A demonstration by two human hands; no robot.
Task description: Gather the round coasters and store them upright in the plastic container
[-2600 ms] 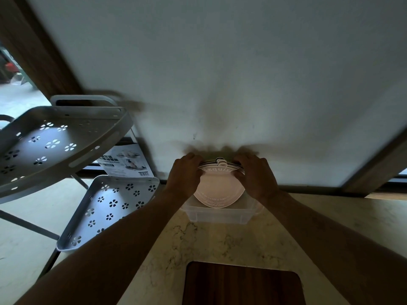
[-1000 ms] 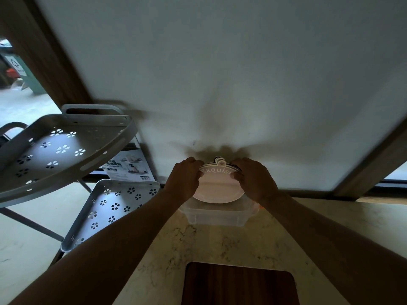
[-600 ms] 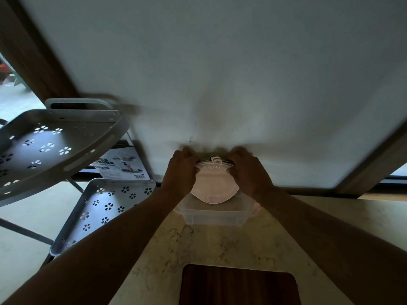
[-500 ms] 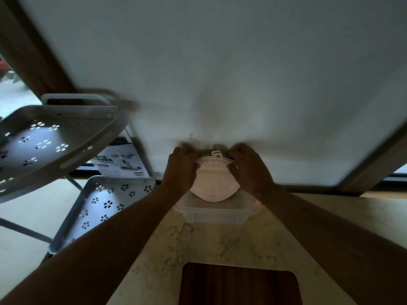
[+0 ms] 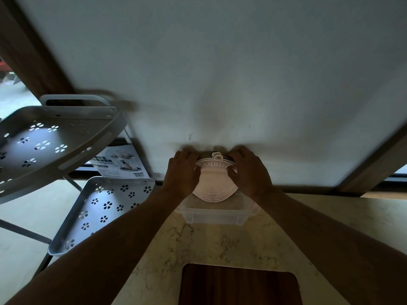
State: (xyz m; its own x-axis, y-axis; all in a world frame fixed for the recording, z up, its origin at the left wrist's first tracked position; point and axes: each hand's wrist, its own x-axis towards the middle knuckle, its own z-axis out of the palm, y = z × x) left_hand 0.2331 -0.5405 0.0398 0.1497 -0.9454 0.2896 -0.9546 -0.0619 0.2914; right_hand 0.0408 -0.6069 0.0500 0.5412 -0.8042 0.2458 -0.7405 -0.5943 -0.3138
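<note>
A stack of round pale pink coasters [image 5: 213, 183] stands on edge, its lower part inside a clear plastic container [image 5: 214, 216] at the far side of the marble counter, close to the wall. The front coaster shows raised lettering and a small hanging tab at the top. My left hand [image 5: 181, 170] grips the stack's left edge and my right hand [image 5: 247, 170] grips its right edge, fingers curled over the top rim. How many coasters are behind the front one is hidden.
A dark wooden board [image 5: 239, 285] lies on the counter [image 5: 286, 227] near me. A grey perforated two-tier rack [image 5: 55, 142] stands left of the counter, with a printed box [image 5: 120, 164] behind it. A white wall [image 5: 220, 73] rises just behind the container.
Both hands have stayed on the upright coaster stack in the container. Only the view has shifted slightly.
</note>
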